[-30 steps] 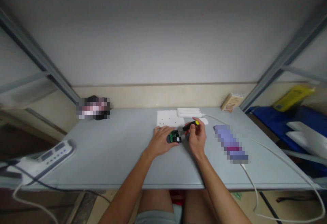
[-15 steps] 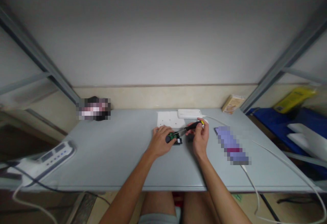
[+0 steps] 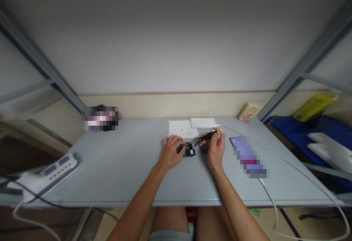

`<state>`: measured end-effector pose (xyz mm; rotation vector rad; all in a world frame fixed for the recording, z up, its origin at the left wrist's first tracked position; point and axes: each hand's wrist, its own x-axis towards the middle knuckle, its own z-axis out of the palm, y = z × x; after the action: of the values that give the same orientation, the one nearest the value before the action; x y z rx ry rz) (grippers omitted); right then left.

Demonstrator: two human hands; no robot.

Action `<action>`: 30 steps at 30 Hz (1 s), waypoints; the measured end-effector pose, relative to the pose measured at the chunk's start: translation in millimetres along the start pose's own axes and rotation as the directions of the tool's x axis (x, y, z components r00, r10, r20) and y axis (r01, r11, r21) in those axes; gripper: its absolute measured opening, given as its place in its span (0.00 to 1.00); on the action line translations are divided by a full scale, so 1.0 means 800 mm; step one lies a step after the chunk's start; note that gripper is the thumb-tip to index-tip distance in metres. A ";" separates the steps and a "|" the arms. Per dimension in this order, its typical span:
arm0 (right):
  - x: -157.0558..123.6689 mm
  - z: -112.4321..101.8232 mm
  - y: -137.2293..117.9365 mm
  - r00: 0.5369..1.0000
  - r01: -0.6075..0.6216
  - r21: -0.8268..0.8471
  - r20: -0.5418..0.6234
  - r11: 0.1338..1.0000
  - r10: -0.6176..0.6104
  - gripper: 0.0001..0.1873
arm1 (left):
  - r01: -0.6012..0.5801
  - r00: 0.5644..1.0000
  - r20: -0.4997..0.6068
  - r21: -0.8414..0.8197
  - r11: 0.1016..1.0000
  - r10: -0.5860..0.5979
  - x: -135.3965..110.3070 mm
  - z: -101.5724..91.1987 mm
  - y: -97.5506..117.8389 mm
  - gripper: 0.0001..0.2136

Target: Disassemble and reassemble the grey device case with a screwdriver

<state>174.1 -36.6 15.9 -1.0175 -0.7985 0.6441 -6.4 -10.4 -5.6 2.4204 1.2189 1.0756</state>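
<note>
The black-cased circuit board [image 3: 190, 153] lies uncovered on the worktop [image 3: 118, 167]; what remains cannot be told; the left hand's [image 3: 172, 153] fingers pinch its dark end, hiding part; the right hand's [image 3: 216, 150] clamp the screwdriver [image 3: 208, 136]; specks, perhaps screws, dot the white sheet [image 3: 180, 125] behind; a smartphone [image 3: 247, 156] lies clear.

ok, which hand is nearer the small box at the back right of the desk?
Right. The right hand, holding the screwdriver, is in front of the box and to its left; the left hand, at the circuit board, is farther left.
</note>
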 end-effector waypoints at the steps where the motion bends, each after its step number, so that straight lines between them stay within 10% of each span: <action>1: 0.000 0.000 -0.001 1.000 0.002 -0.001 -0.001 1.000 -0.002 0.21 | -0.002 1.000 -0.002 0.004 1.000 0.002 0.000 0.000 0.000 0.03; 30: -0.009 -0.011 0.020 0.972 0.196 -0.237 0.177 0.952 -0.156 0.18 | -0.022 0.951 0.308 0.004 1.000 0.020 -0.001 -0.010 0.000 0.24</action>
<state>175.7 -40.4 -3.4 -1.1204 -1.1187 0.4789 -12.2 -11.6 -0.7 2.4922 1.0958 0.6629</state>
